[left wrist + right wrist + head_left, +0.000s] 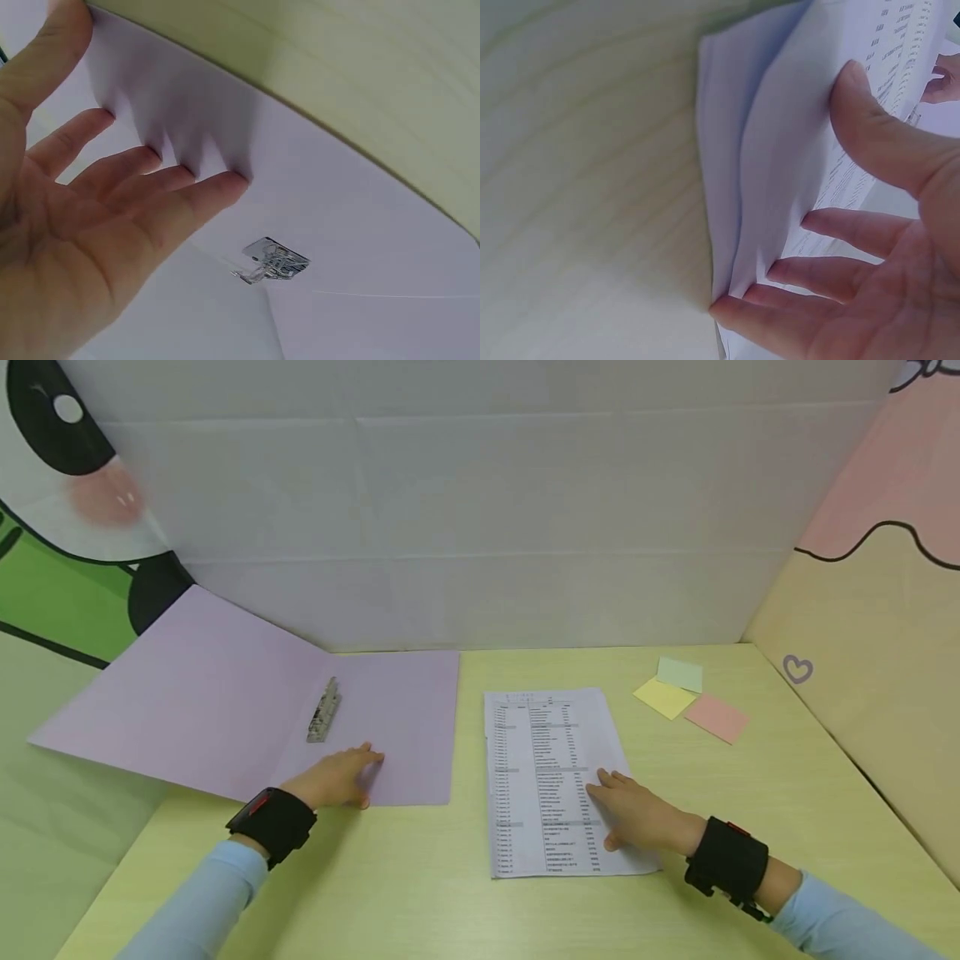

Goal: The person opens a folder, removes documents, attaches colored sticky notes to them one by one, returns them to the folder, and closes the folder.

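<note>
A lilac folder (pixel 416 718) lies opened out at the left, its left cover tilted up against the side wall. A metal clip (pixel 324 712) sits near its fold. My left hand (pixel 336 778) rests its spread fingertips on the inner face of the folder, with the thumb at the near edge in the left wrist view. Right of the folder lies a stack of printed sheets (pixel 555 743). My right hand (pixel 643 814) touches the right side of the stack with extended fingers. In the right wrist view, the sheets' edges (pixel 780 142) bow slightly apart beside the thumb.
Three sticky note pads or notes lie at the back right: green (pixel 680 674), yellow (pixel 664 697) and pink (pixel 717 718). A pale grey panel (pixel 525 527) closes off the back of the light wooden table (pixel 390 893), with printed panels on both sides.
</note>
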{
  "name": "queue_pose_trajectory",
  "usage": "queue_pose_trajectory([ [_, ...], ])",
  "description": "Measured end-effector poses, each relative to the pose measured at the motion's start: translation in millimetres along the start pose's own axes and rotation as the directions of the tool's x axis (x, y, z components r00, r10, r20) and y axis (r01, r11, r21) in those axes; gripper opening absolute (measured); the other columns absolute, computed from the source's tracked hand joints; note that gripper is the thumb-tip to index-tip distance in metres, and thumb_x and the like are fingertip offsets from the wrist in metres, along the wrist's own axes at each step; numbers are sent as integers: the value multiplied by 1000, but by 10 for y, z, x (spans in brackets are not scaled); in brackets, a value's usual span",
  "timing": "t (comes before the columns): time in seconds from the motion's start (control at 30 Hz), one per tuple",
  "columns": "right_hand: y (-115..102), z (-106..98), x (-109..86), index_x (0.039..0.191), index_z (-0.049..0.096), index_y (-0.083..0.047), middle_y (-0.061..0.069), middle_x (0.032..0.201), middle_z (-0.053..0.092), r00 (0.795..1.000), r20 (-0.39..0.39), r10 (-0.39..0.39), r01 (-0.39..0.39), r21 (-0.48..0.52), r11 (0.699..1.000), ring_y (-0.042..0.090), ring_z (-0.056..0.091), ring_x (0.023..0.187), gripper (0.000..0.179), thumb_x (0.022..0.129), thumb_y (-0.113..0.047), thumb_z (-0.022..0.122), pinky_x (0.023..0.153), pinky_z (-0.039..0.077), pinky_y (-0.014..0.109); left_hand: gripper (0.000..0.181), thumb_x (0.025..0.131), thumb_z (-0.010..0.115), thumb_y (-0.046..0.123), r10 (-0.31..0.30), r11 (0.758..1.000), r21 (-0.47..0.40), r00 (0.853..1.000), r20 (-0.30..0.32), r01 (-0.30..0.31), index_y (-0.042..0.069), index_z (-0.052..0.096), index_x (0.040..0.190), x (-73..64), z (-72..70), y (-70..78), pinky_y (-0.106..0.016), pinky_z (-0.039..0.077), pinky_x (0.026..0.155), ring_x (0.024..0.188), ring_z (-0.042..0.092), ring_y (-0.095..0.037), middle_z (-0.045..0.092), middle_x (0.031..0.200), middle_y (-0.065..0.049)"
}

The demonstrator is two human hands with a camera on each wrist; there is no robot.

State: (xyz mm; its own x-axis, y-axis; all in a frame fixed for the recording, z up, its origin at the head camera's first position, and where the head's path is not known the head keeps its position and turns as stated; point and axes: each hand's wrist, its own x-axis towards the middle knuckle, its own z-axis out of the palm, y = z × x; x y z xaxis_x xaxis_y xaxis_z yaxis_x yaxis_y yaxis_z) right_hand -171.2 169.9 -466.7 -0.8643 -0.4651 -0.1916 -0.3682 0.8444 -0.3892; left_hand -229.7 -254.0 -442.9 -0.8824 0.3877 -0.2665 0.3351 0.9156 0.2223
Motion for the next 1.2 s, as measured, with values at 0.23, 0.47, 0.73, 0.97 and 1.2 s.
queue_pose_trajectory([
  [0.23,36,11,1,130,43,10,34,139,31,999,-16,-40,39,-37,999,49,28,129,76,67,-14,78,104,26,55,71,68,76,5,-3,1000,-9,1000,-9,3,-4,45,130,-22,-38,-190,-55,27,103,128,29,-47,27,141,-33],
  [0.47,30,7,-2,130,43,11,34,139,31,999,-15,-44,44,-42,998,50,29,128,76,67,-15,77,104,26,56,71,66,76,3,-20,1000,-3,1000,-11,20,-5,45,129,-86,-94,-364,-56,28,101,126,30,-49,28,139,-35],
  [0.73,32,30,-13,130,42,11,34,140,29,999,-17,-33,33,-3,999,50,26,129,76,67,-14,76,104,25,56,72,64,79,3,-55,998,-12,998,-9,55,-3,44,127,-163,-151,-540,-57,33,97,120,37,-51,30,137,-37],
  [0.97,28,14,-28,132,41,9,32,142,27,1000,-3,-23,23,-5,1000,48,24,131,77,67,-16,76,106,23,55,72,66,76,2,-97,995,-31,995,11,98,-2,40,128,-224,-206,-696,-59,34,95,119,36,-53,29,136,-39],
  [1.2,28,5,-41,132,41,8,31,142,28,1000,0,-6,6,-42,999,46,25,132,77,68,-18,75,106,24,55,72,67,75,1,-120,993,-8,992,41,120,-5,38,128,-224,-235,-679,-57,37,93,116,41,-51,33,133,-40],
])
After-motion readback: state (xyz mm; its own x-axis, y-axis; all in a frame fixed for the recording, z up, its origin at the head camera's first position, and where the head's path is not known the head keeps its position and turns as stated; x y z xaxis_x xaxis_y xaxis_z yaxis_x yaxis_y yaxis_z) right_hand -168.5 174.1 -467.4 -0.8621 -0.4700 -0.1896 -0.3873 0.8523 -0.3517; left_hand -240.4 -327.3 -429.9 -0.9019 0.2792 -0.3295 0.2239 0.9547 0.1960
